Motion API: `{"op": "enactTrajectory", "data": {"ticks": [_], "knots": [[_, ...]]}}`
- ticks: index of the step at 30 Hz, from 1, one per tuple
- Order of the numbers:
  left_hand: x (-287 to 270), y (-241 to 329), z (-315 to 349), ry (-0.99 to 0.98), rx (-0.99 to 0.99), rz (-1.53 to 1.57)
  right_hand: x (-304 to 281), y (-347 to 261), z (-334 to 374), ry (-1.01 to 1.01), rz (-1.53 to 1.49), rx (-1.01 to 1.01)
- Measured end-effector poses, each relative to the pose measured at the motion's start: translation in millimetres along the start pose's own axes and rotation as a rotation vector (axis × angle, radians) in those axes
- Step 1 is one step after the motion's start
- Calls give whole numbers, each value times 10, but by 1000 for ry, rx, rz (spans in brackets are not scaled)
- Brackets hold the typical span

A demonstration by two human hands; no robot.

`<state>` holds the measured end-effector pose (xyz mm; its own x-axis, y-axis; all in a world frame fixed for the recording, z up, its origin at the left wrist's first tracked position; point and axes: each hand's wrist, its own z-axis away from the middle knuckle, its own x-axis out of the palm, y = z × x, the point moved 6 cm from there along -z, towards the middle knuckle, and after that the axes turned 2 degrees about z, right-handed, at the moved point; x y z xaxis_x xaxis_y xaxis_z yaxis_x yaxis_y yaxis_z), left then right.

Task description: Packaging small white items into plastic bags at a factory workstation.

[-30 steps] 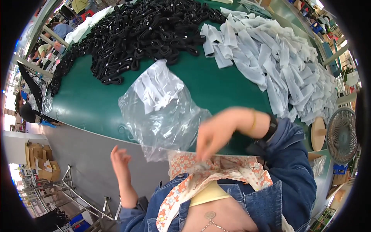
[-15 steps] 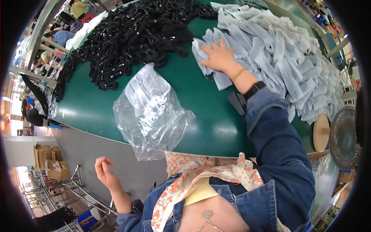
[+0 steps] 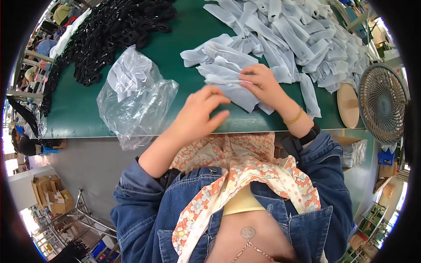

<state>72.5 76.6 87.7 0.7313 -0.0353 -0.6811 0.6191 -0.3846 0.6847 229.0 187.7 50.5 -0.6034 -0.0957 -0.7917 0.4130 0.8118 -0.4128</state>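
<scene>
Several flat, frosted whitish pouches (image 3: 223,72) lie in a loose bunch near the front edge of the green table. My right hand (image 3: 265,87) is on this bunch, its fingers closed over the right end of the pouches; the fingertips are partly hidden. Just left of the bunch is my left hand (image 3: 199,111), thumb and fingers apart and holding nothing. A large clear plastic bag (image 3: 138,107) lies on the table further left, with some frosted pouches inside its far end.
A big heap of frosted pouches (image 3: 302,39) covers the far right. Black bundled cords (image 3: 118,30) are piled at the far left. A round wooden disc (image 3: 347,105) and a fan (image 3: 383,98) stand at the right. Cardboard boxes (image 3: 57,197) sit on the floor at left.
My right hand has drawn a bunch of pouches from the heap toward the table's front edge. My left hand has come up from beside the table to the bunch. The view has shifted.
</scene>
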Motion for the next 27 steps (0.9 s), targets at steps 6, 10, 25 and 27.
{"op": "enactTrajectory", "data": {"ticks": [6,10,25,27], "knots": [[-56,-18,-256,295,68,-140,-328,-87,-205,-16,-210,-107],[30,79,-488,259,-27,182,-541,-691,-517,-110,-521,-168],[10,-682,501,491,-446,811,-142,-300,340,-20,93,-172],[31,-678,513,511,-436,771,-165,-362,282,28,87,-169]]}}
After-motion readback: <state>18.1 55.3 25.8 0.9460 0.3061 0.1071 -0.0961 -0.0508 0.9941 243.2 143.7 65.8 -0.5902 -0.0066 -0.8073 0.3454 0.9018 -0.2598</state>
